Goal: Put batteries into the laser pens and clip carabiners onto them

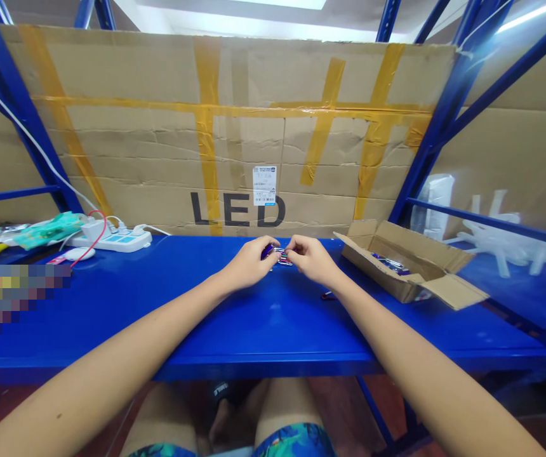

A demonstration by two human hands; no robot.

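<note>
My left hand (251, 261) and my right hand (315, 259) are close together over the middle of the blue table, fingers curled in. Between their fingertips lies a cluster of small shiny metal pieces (282, 256), silver with red and other colours, too small to name for sure. A dark blue glossy piece (267, 251) shows in the fingers of my left hand. The right thumb and fingers pinch at the cluster's right side. Partly behind my right wrist, a small dark red looped piece (328, 296) rests on the table.
To the right stands an open cardboard box (409, 289) with similar blue and silver pieces (390, 263) inside. A white power strip (125, 240) with plugs and cables sits at the left back. A large cardboard sheet (159, 158) rises behind the blue table (273, 330), between blue posts.
</note>
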